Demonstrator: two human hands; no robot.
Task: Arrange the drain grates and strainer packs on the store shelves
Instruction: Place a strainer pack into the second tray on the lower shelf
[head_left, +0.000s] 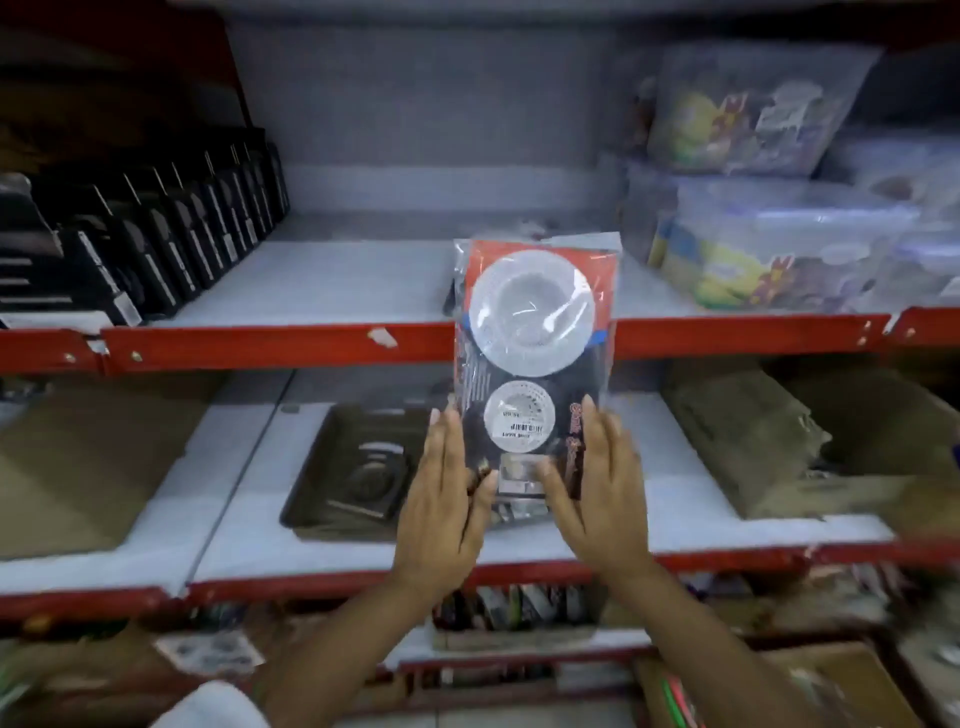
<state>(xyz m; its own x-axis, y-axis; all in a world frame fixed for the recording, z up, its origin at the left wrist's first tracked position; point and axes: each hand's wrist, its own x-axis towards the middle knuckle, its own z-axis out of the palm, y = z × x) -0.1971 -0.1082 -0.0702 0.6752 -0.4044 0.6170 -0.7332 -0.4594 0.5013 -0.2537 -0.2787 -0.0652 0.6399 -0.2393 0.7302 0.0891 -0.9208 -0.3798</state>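
A stack of strainer packs in clear bags, red and black card with one large and one small round white strainer, stands upright in front of the upper shelf. My left hand presses flat against the stack's lower left side. On the lower right side lies my right hand, fingers straight, thumb across the front. The stack's top reaches over the upper shelf's red edge. A dark tray with a drain grate lies on the lower shelf, left of my hands.
Black packaged items stand in a row at the upper shelf's left. Clear plastic containers are piled at its right. Brown cardboard boxes sit on the lower shelf, right and left. More packs fill a box below.
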